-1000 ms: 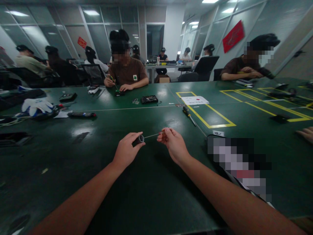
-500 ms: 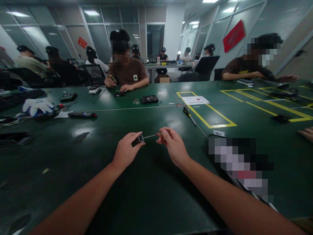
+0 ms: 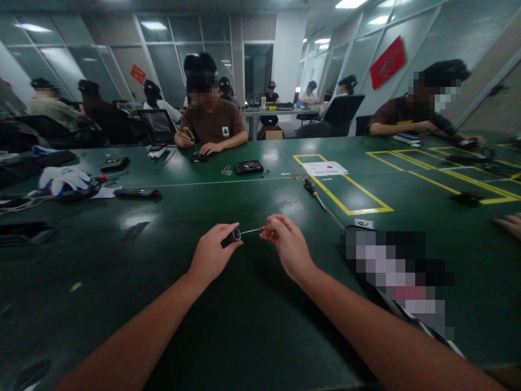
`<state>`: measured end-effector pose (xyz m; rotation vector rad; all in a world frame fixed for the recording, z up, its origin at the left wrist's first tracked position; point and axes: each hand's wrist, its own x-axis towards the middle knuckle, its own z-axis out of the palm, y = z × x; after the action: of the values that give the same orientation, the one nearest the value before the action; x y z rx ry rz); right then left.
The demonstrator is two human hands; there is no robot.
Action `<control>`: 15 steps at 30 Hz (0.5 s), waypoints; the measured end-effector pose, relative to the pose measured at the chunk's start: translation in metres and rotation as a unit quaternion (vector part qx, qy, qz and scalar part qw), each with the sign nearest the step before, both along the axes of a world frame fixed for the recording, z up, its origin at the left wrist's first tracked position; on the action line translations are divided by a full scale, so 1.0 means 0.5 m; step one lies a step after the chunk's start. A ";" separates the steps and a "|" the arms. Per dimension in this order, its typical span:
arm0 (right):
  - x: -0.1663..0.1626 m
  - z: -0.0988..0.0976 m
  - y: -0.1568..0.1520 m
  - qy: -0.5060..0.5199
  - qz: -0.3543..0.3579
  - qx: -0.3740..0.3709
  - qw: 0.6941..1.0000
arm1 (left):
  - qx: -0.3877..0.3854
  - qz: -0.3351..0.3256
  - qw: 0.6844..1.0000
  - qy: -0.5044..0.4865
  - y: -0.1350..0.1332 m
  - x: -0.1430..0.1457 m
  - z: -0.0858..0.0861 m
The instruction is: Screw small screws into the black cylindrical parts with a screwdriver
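My left hand (image 3: 211, 254) is closed round a small dark cylinder (image 3: 234, 235) with a ring-shaped metal end facing right. My right hand (image 3: 287, 244) pinches the handle of a thin screwdriver (image 3: 254, 230). Its slim metal shaft points left and its tip meets the cylinder's open end. Both hands hover just above the dark green table (image 3: 171, 228), close in front of me.
A yellow-handled screwdriver (image 3: 314, 192) lies beyond my right hand by a yellow-taped rectangle (image 3: 345, 190). A blurred-out object (image 3: 399, 277) sits at my right. White gloves (image 3: 63, 178) and a dark tool (image 3: 136, 192) lie far left. A person opposite works on small parts (image 3: 249, 165).
Both hands stay together with the shaft in the cylinder; they have shifted slightly lower in view. The person at the far right has stretched an arm out along the table.
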<state>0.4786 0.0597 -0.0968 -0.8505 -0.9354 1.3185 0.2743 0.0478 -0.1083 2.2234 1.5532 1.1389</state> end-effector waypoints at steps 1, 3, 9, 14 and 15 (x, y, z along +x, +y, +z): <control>-0.001 -0.002 0.001 0.010 -0.001 -0.008 1.000 | 0.001 -0.002 1.000 0.000 0.000 0.000 0.000; -0.001 -0.006 0.004 0.025 0.002 -0.028 0.999 | 0.003 -0.005 1.000 0.000 0.000 0.000 0.000; 0.010 0.005 0.019 0.138 0.062 -0.236 0.960 | 0.022 -0.009 1.000 0.004 0.000 -0.004 0.003; 0.020 0.005 0.028 0.133 0.012 -0.177 0.975 | -0.016 0.002 1.000 0.014 -0.002 -0.002 0.008; 0.020 0.002 0.028 0.115 0.005 -0.157 0.981 | -0.017 0.002 1.000 0.012 -0.003 -0.002 0.009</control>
<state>0.4885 0.0736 -0.0961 -0.9086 -0.5581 1.5612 0.2735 0.0461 -0.1037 2.2200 1.5762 1.0820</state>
